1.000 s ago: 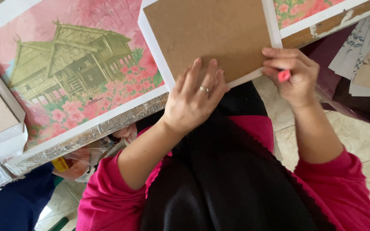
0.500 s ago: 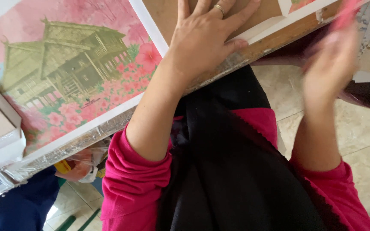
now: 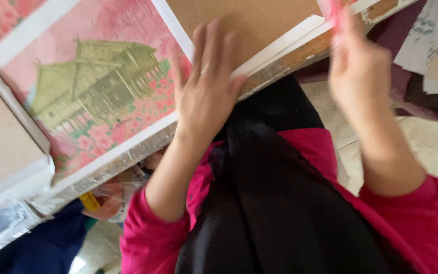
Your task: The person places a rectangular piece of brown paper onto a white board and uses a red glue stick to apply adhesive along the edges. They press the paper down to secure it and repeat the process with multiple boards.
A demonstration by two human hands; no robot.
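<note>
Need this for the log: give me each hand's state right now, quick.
Left hand: open, fingers spread, flat on the brown board.
Right hand: closed on a pink pen; blurred.

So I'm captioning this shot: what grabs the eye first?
The pink picture of a green house lying on the left of the table. Beside it, the left hand lies flat on a brown board, and the blurred right hand holds a pink pen at top right.
</note>
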